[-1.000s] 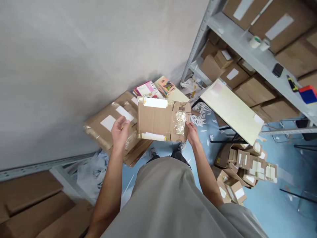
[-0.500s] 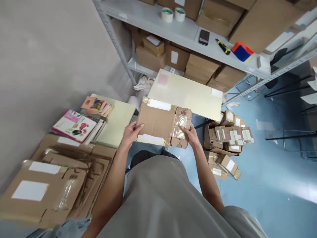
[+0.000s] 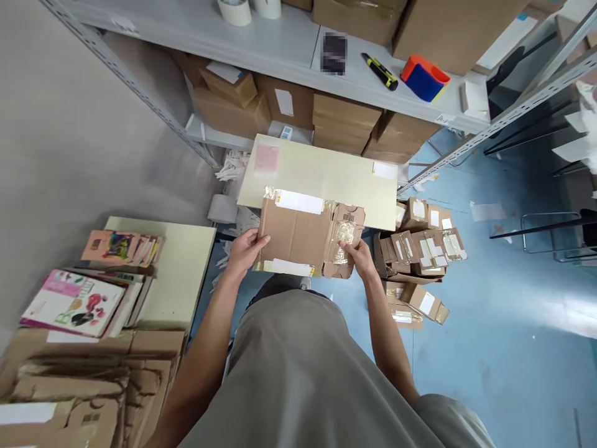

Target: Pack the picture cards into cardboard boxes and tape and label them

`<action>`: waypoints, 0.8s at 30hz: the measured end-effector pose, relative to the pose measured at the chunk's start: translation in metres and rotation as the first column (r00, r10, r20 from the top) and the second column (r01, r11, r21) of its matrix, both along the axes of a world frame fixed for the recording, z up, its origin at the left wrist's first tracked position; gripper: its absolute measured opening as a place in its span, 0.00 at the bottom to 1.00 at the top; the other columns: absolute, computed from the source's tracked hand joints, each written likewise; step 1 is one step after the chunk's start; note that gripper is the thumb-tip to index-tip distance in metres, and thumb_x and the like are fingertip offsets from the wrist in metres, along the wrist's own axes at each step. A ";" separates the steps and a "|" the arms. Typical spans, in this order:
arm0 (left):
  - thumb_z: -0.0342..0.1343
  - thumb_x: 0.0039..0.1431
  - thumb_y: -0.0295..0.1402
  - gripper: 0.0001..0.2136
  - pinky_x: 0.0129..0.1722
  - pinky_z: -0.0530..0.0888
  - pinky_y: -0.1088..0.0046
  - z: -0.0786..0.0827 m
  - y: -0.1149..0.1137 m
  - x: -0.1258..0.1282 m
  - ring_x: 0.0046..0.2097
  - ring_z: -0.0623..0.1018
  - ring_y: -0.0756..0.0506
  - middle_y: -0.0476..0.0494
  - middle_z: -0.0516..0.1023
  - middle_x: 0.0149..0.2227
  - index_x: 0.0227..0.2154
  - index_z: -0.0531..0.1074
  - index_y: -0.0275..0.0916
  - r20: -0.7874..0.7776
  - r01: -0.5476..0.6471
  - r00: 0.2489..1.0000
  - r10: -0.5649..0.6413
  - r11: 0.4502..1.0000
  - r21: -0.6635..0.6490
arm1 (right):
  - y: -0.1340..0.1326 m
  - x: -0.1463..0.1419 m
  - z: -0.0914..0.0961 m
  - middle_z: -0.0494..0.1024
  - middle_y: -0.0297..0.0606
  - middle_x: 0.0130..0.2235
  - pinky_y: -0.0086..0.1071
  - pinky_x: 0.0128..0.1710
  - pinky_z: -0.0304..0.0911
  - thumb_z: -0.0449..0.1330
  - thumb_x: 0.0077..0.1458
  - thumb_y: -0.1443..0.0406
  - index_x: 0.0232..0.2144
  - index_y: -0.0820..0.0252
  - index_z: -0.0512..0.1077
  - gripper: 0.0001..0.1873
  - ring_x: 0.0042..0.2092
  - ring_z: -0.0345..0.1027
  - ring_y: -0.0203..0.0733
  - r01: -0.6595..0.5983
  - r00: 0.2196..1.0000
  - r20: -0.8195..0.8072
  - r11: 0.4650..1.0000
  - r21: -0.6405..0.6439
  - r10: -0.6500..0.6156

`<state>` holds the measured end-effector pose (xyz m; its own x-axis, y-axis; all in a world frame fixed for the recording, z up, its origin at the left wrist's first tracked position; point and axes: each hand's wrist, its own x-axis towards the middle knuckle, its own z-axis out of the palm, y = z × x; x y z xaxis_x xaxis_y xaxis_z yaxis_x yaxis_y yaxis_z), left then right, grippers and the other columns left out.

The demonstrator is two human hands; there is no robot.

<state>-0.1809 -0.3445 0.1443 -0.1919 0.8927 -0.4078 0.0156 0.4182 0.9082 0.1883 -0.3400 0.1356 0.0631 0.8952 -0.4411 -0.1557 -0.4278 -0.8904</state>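
Note:
A flattened cardboard box (image 3: 298,233) with white labels and shiny clear tape is held out in front of my body. My left hand (image 3: 245,252) grips its left edge, thumb on top. On the right, my right hand (image 3: 361,255) closes on the taped end flap, its thumb pressed on the tape. The fingers under the cardboard are hidden. Just beyond the box lies a pale yellow tabletop (image 3: 321,168), whose near edge the cardboard partly covers.
A metal shelf (image 3: 196,46) holds tape rolls, a box cutter (image 3: 380,71) and a blue-orange object (image 3: 424,78). Books (image 3: 77,302) and flattened boxes (image 3: 69,386) are stacked at left. Several small boxes (image 3: 422,249) fill a carton on the blue floor at right.
My view has shifted forward and turned, so the shelf looks nearer and the left-hand stacks sit lower. Both hands still hold the flattened box in nearly the same pose.

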 end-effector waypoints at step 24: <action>0.75 0.51 0.56 0.27 0.68 0.78 0.48 -0.054 0.284 0.017 0.60 0.85 0.30 0.35 0.89 0.53 0.45 0.84 0.41 -0.118 0.333 0.940 -0.319 0.935 0.122 | 0.216 0.043 -0.025 0.89 0.46 0.49 0.53 0.65 0.75 0.76 0.54 0.39 0.43 0.54 0.83 0.29 0.60 0.81 0.61 -0.111 0.915 0.400 0.984 0.137 0.047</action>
<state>-0.1635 -0.0607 0.0899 0.0875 0.9587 -0.2705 0.2185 0.2464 0.9442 0.2312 -0.1245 0.1101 0.1294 0.9592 -0.2515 0.2501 -0.2770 -0.9277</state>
